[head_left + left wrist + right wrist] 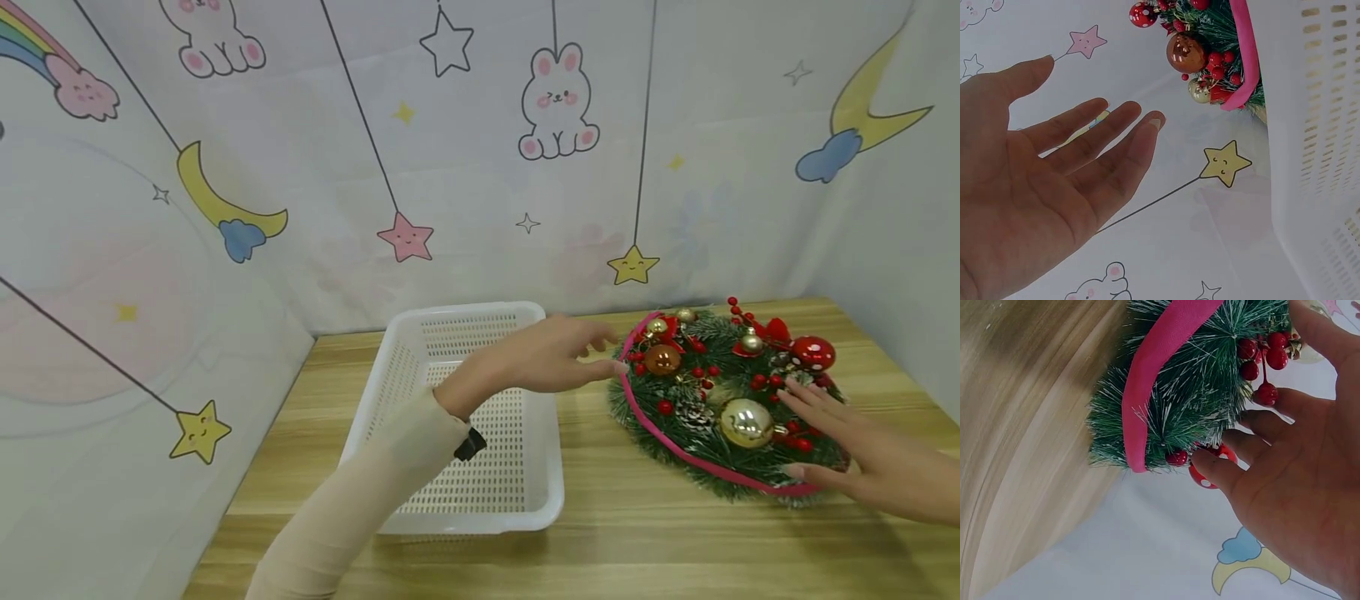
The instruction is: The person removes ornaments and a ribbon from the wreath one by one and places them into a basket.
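- The right hand (870, 450) is held at the right side of the wreath (723, 354), with its thumb and fingers spread wide apart. Nothing is gripped. Whether the red berries (765, 382) are touched by its fingertips cannot be told.
- The left hand (555, 354) is held out by the left side of the wreath, with its thumb well away from its slightly bent fingers. Nothing is gripped by it, and any touch cannot be told.
- So the wreath is found between the two hands, laid flat. A pink ribbon (678, 450) is run along its left and near edges, and a gold ball (746, 422) is set on it.
- The wood table (637, 550) is seen below.
- A white basket (480, 523) with little holes is placed left of the wreath, and the left sleeve (360, 500) is stretched over it.
- Behind, a pale cloth (480, 150) is hung, with a bunny (558, 100), stars and moons drawn on it.
- The pine cone (694, 415) is shown only from the head.
- Each palm is shown from its own wrist, while the backs of the hands are seen from above.
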Available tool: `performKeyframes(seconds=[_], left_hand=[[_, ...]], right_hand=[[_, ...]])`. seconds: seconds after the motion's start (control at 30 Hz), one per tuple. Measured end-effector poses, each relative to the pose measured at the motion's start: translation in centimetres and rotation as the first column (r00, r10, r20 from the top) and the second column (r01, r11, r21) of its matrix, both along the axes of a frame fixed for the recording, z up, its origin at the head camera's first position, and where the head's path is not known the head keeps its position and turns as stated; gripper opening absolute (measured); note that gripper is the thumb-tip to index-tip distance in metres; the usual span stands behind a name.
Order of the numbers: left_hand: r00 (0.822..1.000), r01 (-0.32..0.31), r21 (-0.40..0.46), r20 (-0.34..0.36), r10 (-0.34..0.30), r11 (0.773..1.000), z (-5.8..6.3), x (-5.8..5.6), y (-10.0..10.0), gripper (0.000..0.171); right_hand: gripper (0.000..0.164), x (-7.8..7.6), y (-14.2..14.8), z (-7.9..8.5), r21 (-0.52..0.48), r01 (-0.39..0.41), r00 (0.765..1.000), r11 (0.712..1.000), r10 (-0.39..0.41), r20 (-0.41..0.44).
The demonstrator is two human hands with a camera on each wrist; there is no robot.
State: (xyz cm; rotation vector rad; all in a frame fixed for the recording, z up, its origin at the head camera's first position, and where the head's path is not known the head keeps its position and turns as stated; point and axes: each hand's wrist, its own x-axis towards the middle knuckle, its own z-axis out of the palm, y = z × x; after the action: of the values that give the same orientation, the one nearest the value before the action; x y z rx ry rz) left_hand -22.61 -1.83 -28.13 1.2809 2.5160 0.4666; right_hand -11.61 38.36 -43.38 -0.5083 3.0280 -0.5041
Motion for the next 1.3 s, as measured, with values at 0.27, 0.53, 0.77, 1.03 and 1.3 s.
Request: performKeyframes(seconds=[0.27, 0.53, 0.77, 1.03, 1.3], left_hand=[[1.000, 0.017, -0.024, 0.015, -0.017, 1.000, 0.0, -0.1, 1.7, 0.054], [0.996, 0.091, -0.039, -0.017, -0.092, 0.995, -0.2, -0.4, 3.4, 0.046], [0.989, 0.147, -0.053, 0.018, -0.146, 0.988, -0.6, -0.6, 5.1, 0.039], [0.985, 0.170, -0.082, 0.042, -0.167, 0.982, -0.7, -0.8, 6.7, 0.041], [0.986, 0.152, -0.094, 0.083, -0.144, 0.984, -0.8, -1.0, 8.3, 0.053]], right_hand=[[0.103, 0.0, 0.0, -0.2, 0.043, 0.000, 1.000, 0.999, 0.001, -0.018], [0.104, 0.0, 0.0, -0.3, 0.058, 0.001, 1.000, 0.998, 0.000, -0.011], [0.104, 0.1, -0.1, 0.0, 0.065, 0.008, 1.000, 0.998, -0.008, 0.007], [0.103, 0.2, -0.3, 0.2, 0.038, 0.006, 0.999, 0.999, -0.007, 0.036], [0.103, 0.3, -0.3, 0.4, 0.028, 0.003, 0.999, 1.000, -0.004, 0.047]])
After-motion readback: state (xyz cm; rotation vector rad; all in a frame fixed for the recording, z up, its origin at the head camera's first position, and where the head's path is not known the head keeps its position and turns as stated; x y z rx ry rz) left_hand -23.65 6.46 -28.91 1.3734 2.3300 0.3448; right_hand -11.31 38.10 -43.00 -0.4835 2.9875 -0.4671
